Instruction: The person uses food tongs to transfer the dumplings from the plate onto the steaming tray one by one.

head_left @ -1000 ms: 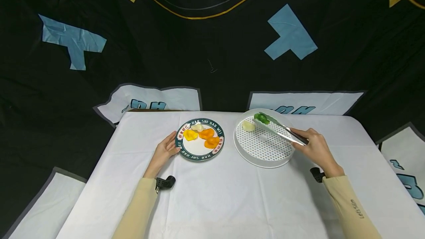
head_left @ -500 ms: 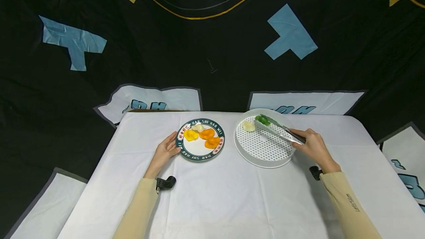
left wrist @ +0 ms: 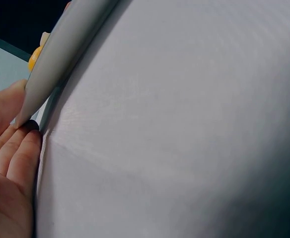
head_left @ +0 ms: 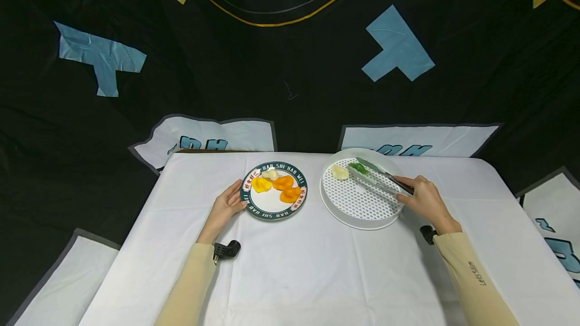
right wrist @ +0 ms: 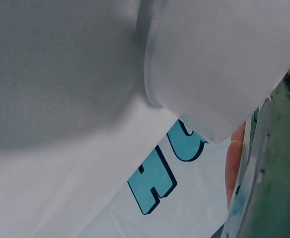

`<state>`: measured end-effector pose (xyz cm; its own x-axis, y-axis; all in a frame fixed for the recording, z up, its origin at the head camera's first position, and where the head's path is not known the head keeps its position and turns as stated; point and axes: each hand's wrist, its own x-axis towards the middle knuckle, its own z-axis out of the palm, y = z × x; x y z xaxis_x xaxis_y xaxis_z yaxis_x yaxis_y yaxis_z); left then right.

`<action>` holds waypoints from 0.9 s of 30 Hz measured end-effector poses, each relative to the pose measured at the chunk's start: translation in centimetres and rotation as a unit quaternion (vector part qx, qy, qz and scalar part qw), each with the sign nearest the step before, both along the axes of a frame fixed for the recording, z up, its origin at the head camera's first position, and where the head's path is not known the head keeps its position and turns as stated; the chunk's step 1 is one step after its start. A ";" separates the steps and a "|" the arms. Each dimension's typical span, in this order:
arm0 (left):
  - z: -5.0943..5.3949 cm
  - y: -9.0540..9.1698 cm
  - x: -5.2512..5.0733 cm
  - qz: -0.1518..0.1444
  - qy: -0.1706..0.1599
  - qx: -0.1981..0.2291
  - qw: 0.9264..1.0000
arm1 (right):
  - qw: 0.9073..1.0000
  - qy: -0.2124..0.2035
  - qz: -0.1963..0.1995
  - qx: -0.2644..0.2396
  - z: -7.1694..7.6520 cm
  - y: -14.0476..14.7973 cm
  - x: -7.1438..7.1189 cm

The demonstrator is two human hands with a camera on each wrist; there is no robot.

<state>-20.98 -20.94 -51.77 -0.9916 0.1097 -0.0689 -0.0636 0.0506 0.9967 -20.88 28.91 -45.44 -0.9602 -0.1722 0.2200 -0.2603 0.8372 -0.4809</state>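
A plate (head_left: pixel 274 212) with a dark green patterned rim bears yellow, orange and pale pieces. My left hand (head_left: pixel 222 213) holds its left edge, thumb above and fingers under the rim in the left wrist view. My right hand (head_left: pixel 428 202) grips metal tongs (head_left: pixel 382 179) over a round white perforated tray (head_left: pixel 362 205). Between the tongs' tips is a green piece (head_left: pixel 358 167), partly hidden by them; a pale yellow piece (head_left: pixel 340 172) lies just left of it on the tray. In the right wrist view the tongs (right wrist: pixel 276 173) show close up beside the fingers.
A white cloth (head_left: pixel 299 275) covers the table, whose back edge runs behind the plate and tray. Beyond it hangs a black backdrop (head_left: pixel 272 74) with blue tape pieces and white lettered sheets. The plate and tray stand apart, side by side.
The right hand and tongs have shifted slightly left. Less of the green piece shows between the tips, and it sits slightly lower. The left hand stays at the plate.
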 end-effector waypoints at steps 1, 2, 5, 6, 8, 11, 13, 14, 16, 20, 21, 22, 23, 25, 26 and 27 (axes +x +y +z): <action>-0.1 0.0 0.0 0.000 0.001 0.003 1.000 | 1.000 -0.001 -0.001 -0.001 0.0 0.0 0.0; -0.1 0.0 0.0 -0.002 0.003 0.003 1.000 | 1.000 0.000 -0.001 -0.001 0.1 0.0 0.0; -0.2 -0.1 -0.1 -0.006 0.005 0.004 1.000 | 1.000 0.001 -0.004 -0.002 0.2 0.0 0.2; -0.2 -0.1 -0.1 -0.007 0.006 0.004 1.000 | 1.000 0.001 -0.005 -0.002 0.2 0.0 0.2; -0.2 -0.1 0.0 -0.008 0.006 0.005 1.000 | 1.000 0.000 -0.007 -0.002 0.3 -0.1 0.4; -0.1 -0.1 0.0 -0.007 0.002 0.006 1.000 | 1.000 0.003 -0.008 -0.003 0.4 -0.1 0.5; 0.0 0.0 0.0 -0.006 0.000 0.006 1.000 | 1.000 0.009 -0.008 -0.006 0.5 -0.2 0.6; 0.0 0.0 0.1 -0.005 -0.002 0.007 1.000 | 1.000 0.013 -0.008 -0.008 0.5 -0.2 0.7; 0.0 0.0 0.1 -0.004 -0.005 0.007 1.000 | 1.000 0.026 -0.004 -0.012 0.6 -0.4 0.8; 0.1 0.0 0.1 -0.002 -0.006 0.006 1.000 | 0.998 0.052 0.007 -0.017 1.2 -1.2 1.0; 0.1 0.0 0.1 -0.002 -0.006 0.004 1.000 | 0.998 0.058 0.013 -0.017 1.5 -1.6 1.1; 0.1 0.0 0.2 -0.001 -0.007 0.003 1.000 | 0.998 0.062 0.018 -0.019 1.7 -1.9 1.1; 0.2 0.0 0.2 -0.001 -0.006 0.003 1.000 | 0.997 0.065 0.024 -0.022 2.0 -2.2 1.2; 0.2 0.0 0.2 0.000 -0.006 0.002 1.000 | 0.996 0.070 0.038 -0.030 2.4 -3.0 1.4; 0.3 0.1 0.2 0.001 -0.005 0.003 1.000 | 0.996 0.071 0.044 -0.033 2.5 -3.4 1.4; 0.3 0.0 0.2 -0.001 -0.002 0.003 1.000 | 0.995 0.072 0.051 -0.037 2.7 -3.8 1.5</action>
